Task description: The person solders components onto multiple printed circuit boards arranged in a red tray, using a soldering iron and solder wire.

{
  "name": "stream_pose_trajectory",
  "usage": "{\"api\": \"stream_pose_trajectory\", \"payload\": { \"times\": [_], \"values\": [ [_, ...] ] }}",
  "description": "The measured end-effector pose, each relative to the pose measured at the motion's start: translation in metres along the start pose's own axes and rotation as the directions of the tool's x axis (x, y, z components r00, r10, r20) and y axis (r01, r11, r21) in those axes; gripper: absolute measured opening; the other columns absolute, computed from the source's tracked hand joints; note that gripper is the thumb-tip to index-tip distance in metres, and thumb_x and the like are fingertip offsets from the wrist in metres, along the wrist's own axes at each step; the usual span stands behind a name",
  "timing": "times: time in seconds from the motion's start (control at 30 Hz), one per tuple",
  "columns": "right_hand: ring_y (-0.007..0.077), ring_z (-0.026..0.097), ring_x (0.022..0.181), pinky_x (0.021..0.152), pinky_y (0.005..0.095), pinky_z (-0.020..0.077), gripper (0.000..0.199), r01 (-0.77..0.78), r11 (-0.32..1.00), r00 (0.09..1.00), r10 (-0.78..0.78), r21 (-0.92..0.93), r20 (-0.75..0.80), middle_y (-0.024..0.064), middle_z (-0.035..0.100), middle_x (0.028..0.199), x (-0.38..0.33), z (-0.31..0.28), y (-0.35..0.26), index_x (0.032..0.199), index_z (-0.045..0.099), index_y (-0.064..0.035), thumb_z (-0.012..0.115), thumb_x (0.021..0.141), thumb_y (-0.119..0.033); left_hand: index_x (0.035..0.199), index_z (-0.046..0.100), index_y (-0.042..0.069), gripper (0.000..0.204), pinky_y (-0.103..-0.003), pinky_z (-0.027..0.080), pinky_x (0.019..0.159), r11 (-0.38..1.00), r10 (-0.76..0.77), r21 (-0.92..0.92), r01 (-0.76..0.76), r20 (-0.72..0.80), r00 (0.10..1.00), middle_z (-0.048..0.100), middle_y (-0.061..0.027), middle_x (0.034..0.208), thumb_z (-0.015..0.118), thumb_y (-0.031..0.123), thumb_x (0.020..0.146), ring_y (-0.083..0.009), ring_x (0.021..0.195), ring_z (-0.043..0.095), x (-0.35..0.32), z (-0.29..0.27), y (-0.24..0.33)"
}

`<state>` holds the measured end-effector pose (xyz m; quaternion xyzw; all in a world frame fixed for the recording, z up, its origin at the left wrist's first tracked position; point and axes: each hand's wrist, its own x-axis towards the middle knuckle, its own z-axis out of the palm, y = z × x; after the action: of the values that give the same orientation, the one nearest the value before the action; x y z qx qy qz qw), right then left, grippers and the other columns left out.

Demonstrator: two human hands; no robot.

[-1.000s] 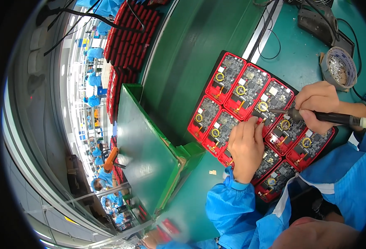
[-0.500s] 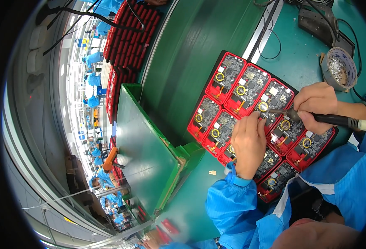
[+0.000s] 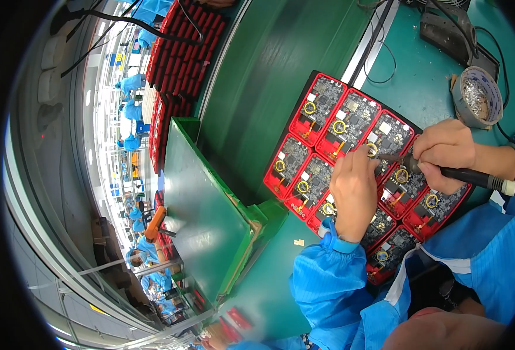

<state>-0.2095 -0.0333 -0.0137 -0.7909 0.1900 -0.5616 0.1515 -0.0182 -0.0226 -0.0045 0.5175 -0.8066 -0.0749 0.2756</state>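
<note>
My right hand [image 3: 447, 153] grips a soldering iron [image 3: 476, 178] by its black handle. The iron's tip points left, at a yellow ring-shaped part [image 3: 372, 150] on a circuit board [image 3: 390, 135]. Against that same board, my left hand [image 3: 354, 189] has its fingertips drawn together beside the ring and the tip. Whatever is between those fingers is hidden. Several red cases [image 3: 334, 153], each with a dark board and a yellow ring, sit in rows in a black tray [image 3: 296, 111]. My left hand and wrist cover part of the middle cases.
A round tub [image 3: 484, 96] with silvery scraps stands beyond my right hand, near a dark stand [image 3: 453, 35]. A green belt [image 3: 269, 70] runs past the tray. Left of it are a green-edged panel [image 3: 199, 204] and stacked red cases [image 3: 184, 55]. Other people work far left.
My left hand has shifted slightly up and right, uncovering a yellow ring below it. The soldering iron's rear end has swung slightly downward.
</note>
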Motion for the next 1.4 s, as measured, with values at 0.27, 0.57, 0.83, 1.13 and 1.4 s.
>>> {"api": "stream_pose_trajectory", "payload": {
  "times": [0.27,0.57,0.83,1.13,1.4],
  "values": [
    [0.0184,0.05,0.041,0.035,0.0272,0.0406,0.005,0.045,0.999,0.999,-0.045,-0.01,-0.005,0.0108,0.055,0.064,-0.002,0.003,-0.001,0.061,0.052,0.0014,0.054,0.062,-0.002,0.091,0.058,-0.002,0.028,-0.028,0.049,0.054,0.991,-0.094,-0.094,0.098,0.04,0.995,0.059,-0.0107,0.069,0.07,-0.001,0.065,-0.0184,0.059,0.06,-0.002,-0.013,-0.007],
    [0.021,0.056,0.049,0.041,0.0279,0.0443,0.007,0.058,0.998,0.996,-0.056,0.026,-0.071,0.013,0.057,0.07,0.003,-0.013,-0.005,0.068,0.055,0.002,0.058,0.063,-0.002,0.094,0.057,-0.003,0.03,-0.024,0.051,0.057,0.946,-0.237,-0.21,0.245,0.066,0.969,0.059,-0.0089,0.073,0.07,-0.003,0.066,-0.0123,0.061,0.059,-0.007,-0.025,-0.007],
    [0.0179,0.049,0.053,0.042,0.0262,0.0385,0.024,0.279,0.941,0.953,-0.246,-0.19,0.179,0.0132,0.056,0.097,0.008,-0.001,0.001,0.081,0.061,-0.0043,0.069,0.06,-0.012,0.093,0.054,-0.001,0.027,-0.024,0.05,0.055,0.798,-0.27,-0.509,0.321,0.173,0.947,0.058,-0.0094,0.076,0.067,-0.007,0.069,-0.0133,0.062,0.06,-0.018,-0.029,0.025],
    [0.0167,0.047,0.061,0.047,0.0261,0.0386,0.018,0.322,0.929,0.934,-0.28,-0.182,0.22,0.009,0.056,0.095,0.006,0.011,-0.008,0.071,0.057,-0.005,0.063,0.056,-0.013,0.081,0.057,0.0,0.016,-0.026,0.049,0.057,0.932,-0.028,-0.356,0.065,0.109,0.994,0.058,-0.01,0.076,0.067,-0.005,0.069,-0.0181,0.065,0.059,-0.034,-0.05,0.033],
    [0.0169,0.047,0.062,0.046,0.0257,0.0381,0.018,0.385,0.913,0.895,-0.333,-0.139,0.296,0.0089,0.055,0.094,0.011,0.025,-0.019,0.074,0.057,-0.0052,0.061,0.058,-0.012,0.078,0.062,0.002,0.018,-0.031,0.046,0.055,0.997,0.074,-0.031,-0.075,-0.038,0.997,0.059,-0.0102,0.074,0.07,-0.003,0.063,-0.0239,0.064,0.057,-0.062,-0.068,0.026]
  ]
}}
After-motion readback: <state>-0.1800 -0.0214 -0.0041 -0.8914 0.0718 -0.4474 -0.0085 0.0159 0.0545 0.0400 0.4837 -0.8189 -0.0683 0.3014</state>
